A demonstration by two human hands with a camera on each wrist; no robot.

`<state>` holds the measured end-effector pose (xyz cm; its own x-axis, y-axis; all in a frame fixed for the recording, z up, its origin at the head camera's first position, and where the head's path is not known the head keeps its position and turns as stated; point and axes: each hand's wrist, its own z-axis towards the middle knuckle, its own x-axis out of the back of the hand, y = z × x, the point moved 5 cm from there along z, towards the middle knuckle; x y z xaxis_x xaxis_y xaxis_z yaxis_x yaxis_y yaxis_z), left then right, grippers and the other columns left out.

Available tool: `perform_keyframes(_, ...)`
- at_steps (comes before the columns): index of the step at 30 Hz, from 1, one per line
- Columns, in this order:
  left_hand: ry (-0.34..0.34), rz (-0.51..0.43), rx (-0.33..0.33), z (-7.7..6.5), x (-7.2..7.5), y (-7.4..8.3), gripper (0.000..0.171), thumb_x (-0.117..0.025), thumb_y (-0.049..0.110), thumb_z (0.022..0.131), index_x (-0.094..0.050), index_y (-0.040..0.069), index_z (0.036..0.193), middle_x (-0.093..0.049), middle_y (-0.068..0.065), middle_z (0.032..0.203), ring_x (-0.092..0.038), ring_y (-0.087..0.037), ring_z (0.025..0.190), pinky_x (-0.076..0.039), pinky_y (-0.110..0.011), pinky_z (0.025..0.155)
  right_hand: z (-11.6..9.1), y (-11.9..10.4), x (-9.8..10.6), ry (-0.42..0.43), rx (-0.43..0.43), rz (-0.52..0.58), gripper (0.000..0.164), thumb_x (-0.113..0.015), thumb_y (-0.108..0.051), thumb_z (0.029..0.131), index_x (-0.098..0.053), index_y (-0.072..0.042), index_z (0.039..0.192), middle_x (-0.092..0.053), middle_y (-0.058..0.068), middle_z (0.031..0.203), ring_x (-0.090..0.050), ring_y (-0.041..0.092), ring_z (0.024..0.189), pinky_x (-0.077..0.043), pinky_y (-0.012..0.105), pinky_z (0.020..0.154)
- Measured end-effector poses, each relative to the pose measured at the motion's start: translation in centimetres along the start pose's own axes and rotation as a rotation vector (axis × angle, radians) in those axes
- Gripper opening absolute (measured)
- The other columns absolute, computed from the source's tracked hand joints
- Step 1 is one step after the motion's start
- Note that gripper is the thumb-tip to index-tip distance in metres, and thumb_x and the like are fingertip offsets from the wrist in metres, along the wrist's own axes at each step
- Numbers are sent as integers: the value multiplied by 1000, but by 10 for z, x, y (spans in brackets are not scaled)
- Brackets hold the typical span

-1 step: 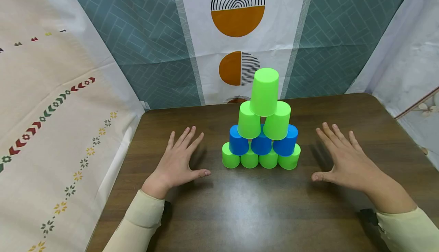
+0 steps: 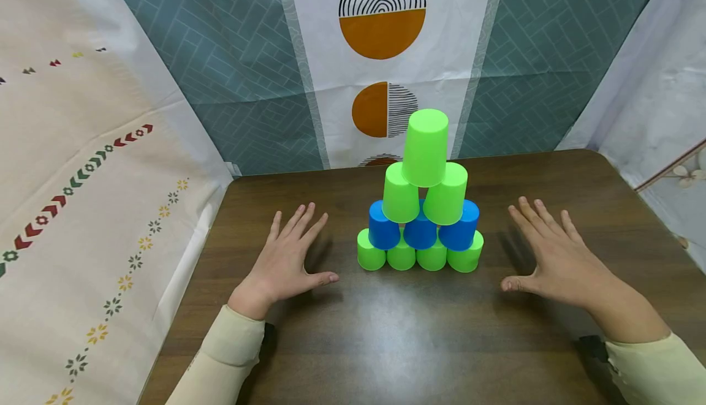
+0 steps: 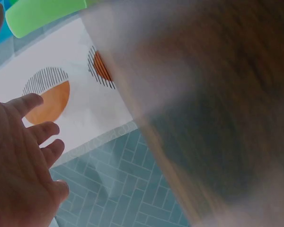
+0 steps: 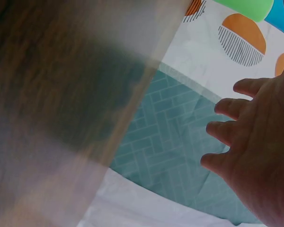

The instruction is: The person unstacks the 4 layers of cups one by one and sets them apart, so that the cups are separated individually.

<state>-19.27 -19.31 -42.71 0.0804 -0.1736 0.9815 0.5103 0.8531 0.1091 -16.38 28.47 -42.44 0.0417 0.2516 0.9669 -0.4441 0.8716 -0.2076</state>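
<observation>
**Pyramid of green and blue plastic-looking cups (image 2: 436,201) upright between a spread left hand (image 2: 289,264) and a spread right hand (image 2: 562,258)**

The dark brown wood-grain desk (image 2: 402,350) runs past the hands on both sides. Its rear edge lies beyond the pyramid, with a strip of wood between, and the white-and-teal patterned cloth (image 2: 298,56) hangs behind it. The widest open room is on the near side, in front of the base; narrower bare lanes separate each hand from the cups.

The pyramid's central axis is upright, while its base row runs left to right. It lies to the right of the left hand and to the left of the right hand, neither hand clearly nearer. Both have fingers fanned forward and thumbs pointing inward, apart from the cups and holding nothing. Whether they touch the wood, I cannot tell.

Four light-green cups (image 2: 401,256) form the base, three blue cups (image 2: 384,227) the next tier, two light-green cups (image 2: 401,193) the third. Smallest tier of all, a single light-green cup (image 2: 426,147) bridges that pair, closed end up.
</observation>
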Motion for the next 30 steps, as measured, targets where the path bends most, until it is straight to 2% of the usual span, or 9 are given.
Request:
perform_keyframes(5,5,-12,-9,0,-1,2,117,-69,84,78,-27,22,168,-5,-3,176,-2,-23,161,5,-63,126,-1,1,-1,3,0,1,137,-86,-70,73,-11,-5,168,2,15,175,8,39,159,20,64,119)
perform_keyframes(11,-2,-7,-8,-1,0,2,118,-68,85,78,-26,22,168,-5,-4,176,-2,-23,161,4,-63,125,-2,1,-2,0,-3,2,137,-85,-70,73,-12,-4,168,2,16,175,8,39,159,20,64,119)
perform_keyframes(16,0,-25,-11,-2,0,3,118,-73,81,77,-28,20,167,-5,-4,176,-3,-25,161,4,-63,125,-2,2,-3,6,-2,5,138,-86,-70,72,-10,-6,168,2,14,175,7,38,160,19,64,120)
perform_keyframes(22,7,-19,-11,-1,-1,2,118,-71,83,77,-30,18,167,-6,-4,176,-3,-24,161,4,-63,125,-1,1,-5,9,1,15,137,-86,-69,73,-11,-5,168,1,15,175,7,38,160,19,63,120)
perform_keyframes(30,-11,-11,-6,-1,-3,2,118,-66,86,78,-26,21,168,-4,-3,176,-2,-22,161,3,-63,125,1,1,-5,-4,-10,35,136,-86,-70,73,-13,-4,168,-2,16,175,1,40,160,15,66,121)
